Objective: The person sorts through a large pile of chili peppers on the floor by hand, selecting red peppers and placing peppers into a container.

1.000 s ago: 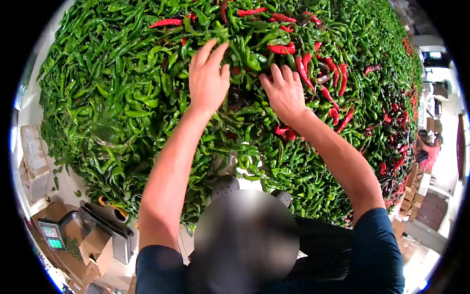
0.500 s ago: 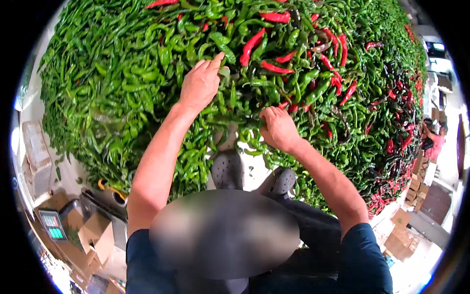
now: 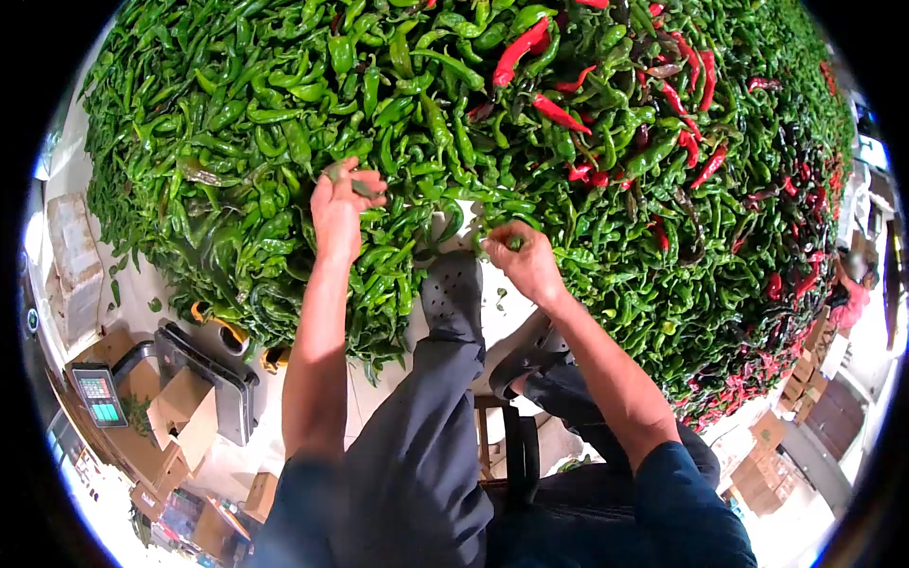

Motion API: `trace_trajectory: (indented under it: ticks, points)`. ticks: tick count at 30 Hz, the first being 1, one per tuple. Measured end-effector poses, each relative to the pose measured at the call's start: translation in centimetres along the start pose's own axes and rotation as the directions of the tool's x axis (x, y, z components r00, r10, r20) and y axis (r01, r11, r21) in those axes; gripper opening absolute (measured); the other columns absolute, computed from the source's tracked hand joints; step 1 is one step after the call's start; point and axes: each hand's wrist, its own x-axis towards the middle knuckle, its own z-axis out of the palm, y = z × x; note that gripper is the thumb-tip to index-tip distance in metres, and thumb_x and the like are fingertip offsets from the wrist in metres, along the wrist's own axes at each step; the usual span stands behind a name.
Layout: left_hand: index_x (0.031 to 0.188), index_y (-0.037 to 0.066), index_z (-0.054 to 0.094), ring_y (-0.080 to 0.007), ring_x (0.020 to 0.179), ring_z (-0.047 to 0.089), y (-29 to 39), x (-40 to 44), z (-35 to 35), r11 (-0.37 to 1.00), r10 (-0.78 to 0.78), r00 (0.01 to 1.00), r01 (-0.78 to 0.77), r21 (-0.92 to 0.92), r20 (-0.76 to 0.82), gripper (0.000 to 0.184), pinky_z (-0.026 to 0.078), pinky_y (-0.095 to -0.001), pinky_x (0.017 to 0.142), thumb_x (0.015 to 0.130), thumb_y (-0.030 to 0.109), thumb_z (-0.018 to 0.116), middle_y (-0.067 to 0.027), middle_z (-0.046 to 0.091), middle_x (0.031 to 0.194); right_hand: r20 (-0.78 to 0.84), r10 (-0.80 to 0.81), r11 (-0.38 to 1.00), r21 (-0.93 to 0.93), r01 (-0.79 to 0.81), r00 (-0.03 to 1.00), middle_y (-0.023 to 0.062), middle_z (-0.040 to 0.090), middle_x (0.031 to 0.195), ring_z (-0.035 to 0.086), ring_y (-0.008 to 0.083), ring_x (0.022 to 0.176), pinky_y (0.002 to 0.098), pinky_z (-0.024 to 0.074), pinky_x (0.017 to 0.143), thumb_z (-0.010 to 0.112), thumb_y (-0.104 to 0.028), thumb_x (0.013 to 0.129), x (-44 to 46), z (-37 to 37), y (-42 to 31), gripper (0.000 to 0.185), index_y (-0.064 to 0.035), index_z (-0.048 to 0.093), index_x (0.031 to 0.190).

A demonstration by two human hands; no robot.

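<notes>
A large heap of mostly green peppers [image 3: 275,123] spreads in front of me, with red peppers [image 3: 559,114] scattered on its right part. At the heap's near slope is my left hand [image 3: 337,213], fingers bent around a dull grey-green leaf [image 3: 364,189] that partly shows between them. My right hand [image 3: 526,265] is closed, thumb against curled fingers, over the gap at the heap's near edge; a bit of green shows at the fingers, but what they hold is unclear.
My shoe [image 3: 452,298] stands on the pale floor against the heap. To the left are a scale display [image 3: 98,396], an open cardboard box [image 3: 185,412] and a yellow-and-black object [image 3: 232,336]. Another person [image 3: 854,293] is at the far right, near stacked boxes [image 3: 800,379].
My left hand has drawn back to the left and down from the heap's middle. My right hand has moved slightly down and left. The view has shifted, showing more of my legs.
</notes>
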Motion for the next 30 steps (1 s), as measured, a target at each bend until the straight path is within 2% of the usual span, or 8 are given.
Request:
trace_trajectory:
  ticks: [5,7,9,10,14,19,27,30]
  points:
    - [0.139,0.001,0.044,-0.0245,0.094,0.067,-0.8,-5.6,3.2,0.993,-0.117,0.940,0.108,0.045,0.319,0.039,0.057,-0.0347,0.079,0.103,0.015,0.041,-0.0175,0.064,0.117,0.142,-0.037,0.897,0.441,-0.030,0.989,0.0044,0.070,0.091,0.062,0.0125,0.081,0.0281,0.0522,0.072,0.073,-0.027,0.088,1.1,0.3,-5.3,0.044,-0.0017,0.063,0.122]
    - [0.137,-0.002,0.046,-0.0217,0.103,0.066,-0.3,-6.2,4.7,0.985,0.010,0.924,-0.075,0.154,0.381,0.037,0.054,-0.0312,0.088,0.102,0.011,0.042,-0.0188,0.061,0.126,0.327,0.052,0.877,0.438,-0.200,0.944,0.0110,0.065,0.111,0.062,0.0169,0.098,0.0314,0.0547,0.078,0.067,-0.027,0.093,1.1,-0.7,-7.6,0.047,-0.0017,0.055,0.131]
    - [0.134,0.001,0.051,-0.0212,0.097,0.066,0.8,-5.7,5.3,0.973,-0.163,0.951,0.200,-0.119,0.262,0.037,0.058,-0.0328,0.074,0.101,0.016,0.048,-0.0170,0.062,0.122,0.272,-0.021,0.333,0.909,-0.249,0.962,0.0155,0.061,0.117,0.063,0.0233,0.102,0.0358,0.0557,0.078,0.065,-0.029,0.094,1.8,-0.1,-7.5,0.053,-0.0018,0.048,0.136]
    - [0.134,0.001,0.051,-0.0208,0.091,0.067,1.2,-5.3,4.9,0.965,-0.138,0.955,0.189,-0.181,0.263,0.037,0.058,-0.0324,0.070,0.101,0.016,0.049,-0.0174,0.063,0.119,0.313,-0.002,0.303,0.905,-0.298,0.950,0.0172,0.058,0.121,0.062,0.0286,0.103,0.0397,0.0562,0.079,0.063,-0.029,0.095,2.0,-1.0,-7.3,0.055,-0.0021,0.044,0.138]
    - [0.128,0.000,0.055,-0.0204,0.079,0.067,0.5,-4.8,2.6,0.962,-0.146,0.949,0.202,-0.185,0.280,0.034,0.058,-0.0316,0.065,0.095,0.004,0.048,-0.0184,0.066,0.114,0.230,0.063,0.264,0.935,-0.238,0.971,0.0074,0.063,0.079,0.060,0.0177,0.069,0.0303,0.0489,0.059,0.067,-0.026,0.092,1.9,-2.2,-7.4,0.031,-0.0016,0.061,0.111]
    - [0.100,-0.001,0.066,-0.0202,0.078,0.066,-4.5,-8.2,1.6,0.889,-0.299,0.820,0.425,-0.170,0.488,0.029,0.056,-0.0333,0.066,0.083,-0.003,0.042,-0.0158,0.065,0.116,-0.071,0.136,0.962,0.249,-0.114,0.988,0.0021,0.062,0.069,0.051,0.0060,0.052,0.0242,0.0394,0.047,0.072,-0.023,0.087,3.4,-2.8,-5.5,0.023,-0.0011,0.069,0.095]
    - [0.101,0.001,0.066,-0.0148,0.080,0.064,-7.1,-10.9,3.0,0.858,-0.468,0.723,0.509,0.065,0.508,0.031,0.054,-0.0297,0.066,0.084,-0.003,0.040,-0.0071,0.066,0.100,-0.172,-0.207,0.953,-0.258,0.158,0.963,0.0172,0.071,0.092,0.069,0.0288,0.080,0.0362,0.0527,0.076,0.067,-0.012,0.081,4.1,-1.9,-5.0,0.025,-0.0010,0.069,0.104]
    - [0.104,0.001,0.066,-0.0152,0.084,0.064,-8.2,-10.8,4.2,0.840,-0.472,0.692,0.540,0.042,0.546,0.034,0.053,-0.0297,0.067,0.081,-0.005,0.041,-0.0070,0.066,0.102,-0.156,-0.345,0.807,-0.552,0.208,0.926,0.0186,0.069,0.101,0.067,0.0370,0.085,0.0423,0.0537,0.078,0.065,-0.016,0.082,5.9,-1.1,-6.1,0.038,-0.0055,0.062,0.119]
